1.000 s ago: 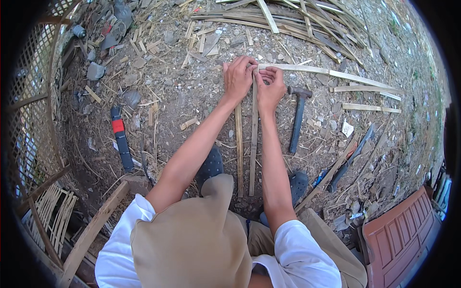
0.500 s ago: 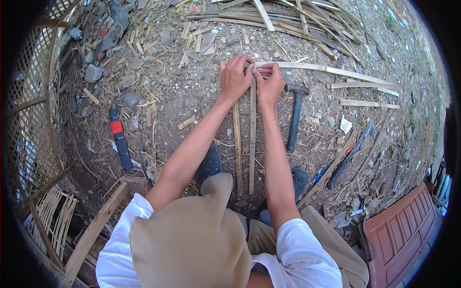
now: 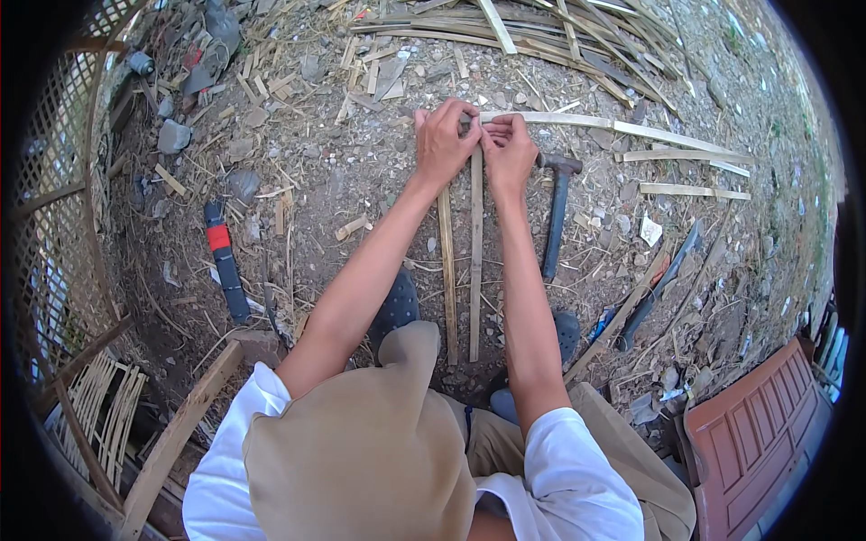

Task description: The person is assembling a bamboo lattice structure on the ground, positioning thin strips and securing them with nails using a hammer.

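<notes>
My left hand [image 3: 440,149] and my right hand [image 3: 507,160] meet at the far end of an upright-lying wooden strip [image 3: 476,261], with fingertips pinched together there. At that spot a long pale strip [image 3: 568,119] crosses it and runs off to the right. The left fingers close around the joint from the left, the right thumb and fingers from the right. Whatever small thing might lie between the fingertips is hidden. A second lengthwise strip [image 3: 448,279] lies left of the first, its far end under my left wrist. Just right of my right forearm lies a hammer [image 3: 556,216].
Loose strips [image 3: 695,191] lie at the right, near a long-bladed knife [image 3: 658,288]. A black sheath with a red band [image 3: 236,287] is on the left. Piled strips [image 3: 541,45] lie far off. Lattice [image 3: 54,207] stands left; a reddish-brown panel [image 3: 758,433] sits lower right.
My hands remain at the joint with almost the same pinch. The whole picture has shifted very slightly; nothing was let go or newly taken.
</notes>
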A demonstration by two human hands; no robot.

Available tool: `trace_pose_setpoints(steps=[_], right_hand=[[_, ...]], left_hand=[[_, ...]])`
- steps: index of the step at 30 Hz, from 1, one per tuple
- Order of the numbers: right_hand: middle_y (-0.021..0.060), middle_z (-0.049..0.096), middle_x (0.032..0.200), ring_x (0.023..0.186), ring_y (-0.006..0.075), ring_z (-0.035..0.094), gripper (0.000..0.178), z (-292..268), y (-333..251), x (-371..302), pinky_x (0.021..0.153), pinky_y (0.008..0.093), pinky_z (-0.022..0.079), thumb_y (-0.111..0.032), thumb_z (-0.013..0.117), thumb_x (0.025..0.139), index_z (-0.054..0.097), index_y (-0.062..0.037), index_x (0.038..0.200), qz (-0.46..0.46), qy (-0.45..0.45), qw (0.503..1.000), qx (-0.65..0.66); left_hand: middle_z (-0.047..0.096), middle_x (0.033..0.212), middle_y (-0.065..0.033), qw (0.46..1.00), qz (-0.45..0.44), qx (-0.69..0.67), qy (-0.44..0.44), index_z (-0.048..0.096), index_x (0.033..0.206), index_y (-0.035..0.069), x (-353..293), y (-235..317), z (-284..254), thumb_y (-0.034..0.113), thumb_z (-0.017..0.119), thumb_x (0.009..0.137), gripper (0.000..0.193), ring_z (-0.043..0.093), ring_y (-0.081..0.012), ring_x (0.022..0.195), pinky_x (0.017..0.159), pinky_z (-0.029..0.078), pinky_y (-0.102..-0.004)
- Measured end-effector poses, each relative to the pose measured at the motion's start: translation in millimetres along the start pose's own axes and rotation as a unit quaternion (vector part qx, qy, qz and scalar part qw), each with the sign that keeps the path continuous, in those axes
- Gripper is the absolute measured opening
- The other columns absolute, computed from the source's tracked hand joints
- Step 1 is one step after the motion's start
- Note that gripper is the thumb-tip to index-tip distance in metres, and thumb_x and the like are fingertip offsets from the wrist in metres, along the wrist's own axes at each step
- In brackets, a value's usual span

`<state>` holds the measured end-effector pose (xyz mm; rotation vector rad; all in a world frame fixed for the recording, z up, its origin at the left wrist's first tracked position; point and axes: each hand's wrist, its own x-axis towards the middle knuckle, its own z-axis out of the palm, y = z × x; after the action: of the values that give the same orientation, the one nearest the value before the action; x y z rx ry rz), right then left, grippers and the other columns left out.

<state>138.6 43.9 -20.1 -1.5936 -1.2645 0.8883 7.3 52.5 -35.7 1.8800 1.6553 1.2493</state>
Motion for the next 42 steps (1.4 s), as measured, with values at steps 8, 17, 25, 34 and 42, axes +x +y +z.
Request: trace_pose_setpoints(steps=[8,17,25,34,42], right_hand=[[0.0170,0.081,0.103,0.095,0.0207,0.082,0.025,0.4,11.1,0.7,0.084,0.0317,0.067,0.005,0.084,0.094,0.071,0.0063,0.115,-0.018,-0.013,0.999,0.041],[0.0164,0.075,0.092,0.076,0.0260,0.074,0.022,-1.6,-10.7,-16.4,0.072,0.0389,0.060,0.007,0.083,0.087,0.076,0.0056,0.108,-0.054,-0.009,0.995,-0.081],[0.0175,0.073,0.095,0.076,0.0267,0.072,0.029,5.0,-10.6,-38.3,0.073,0.0393,0.059,0.001,0.084,0.089,0.079,0.0056,0.118,-0.084,0.011,0.988,-0.128],[0.0216,0.068,0.116,0.101,0.0362,0.072,0.038,15.7,3.2,-47.0,0.087,0.0444,0.059,0.001,0.083,0.091,0.077,0.0067,0.129,-0.148,0.054,0.975,-0.159],[0.0211,0.069,0.115,0.103,0.0365,0.072,0.038,10.1,6.0,-41.7,0.089,0.0444,0.059,0.001,0.082,0.092,0.077,0.0061,0.129,-0.179,0.032,0.974,-0.138]], left_hand=[[0.073,0.099,0.0002,1.000,0.001,0.004,0.000,0.075,0.110,0.011,-1.7,-2.5,2.4,0.016,0.083,0.097,0.015,0.066,-0.0166,0.073,0.091,0.038,-0.0379],[0.076,0.102,-0.0028,0.999,-0.001,-0.035,0.002,0.077,0.110,0.008,-2.4,-8.4,0.2,0.010,0.084,0.096,0.016,0.073,-0.0188,0.085,0.092,0.042,-0.0384],[0.079,0.102,-0.0034,0.997,-0.036,-0.068,0.012,0.081,0.103,0.008,-1.1,-6.5,-4.2,0.012,0.087,0.093,0.013,0.073,-0.0209,0.090,0.094,0.047,-0.0395],[0.080,0.103,-0.0037,0.999,-0.011,-0.037,0.024,0.081,0.101,0.010,-0.8,-6.0,-2.2,0.012,0.088,0.091,0.013,0.070,-0.0248,0.102,0.096,0.047,-0.0407],[0.079,0.105,-0.0042,0.999,0.004,-0.024,0.032,0.080,0.103,0.010,-2.7,-6.7,-1.3,0.011,0.087,0.091,0.015,0.069,-0.0263,0.104,0.096,0.047,-0.0408]])
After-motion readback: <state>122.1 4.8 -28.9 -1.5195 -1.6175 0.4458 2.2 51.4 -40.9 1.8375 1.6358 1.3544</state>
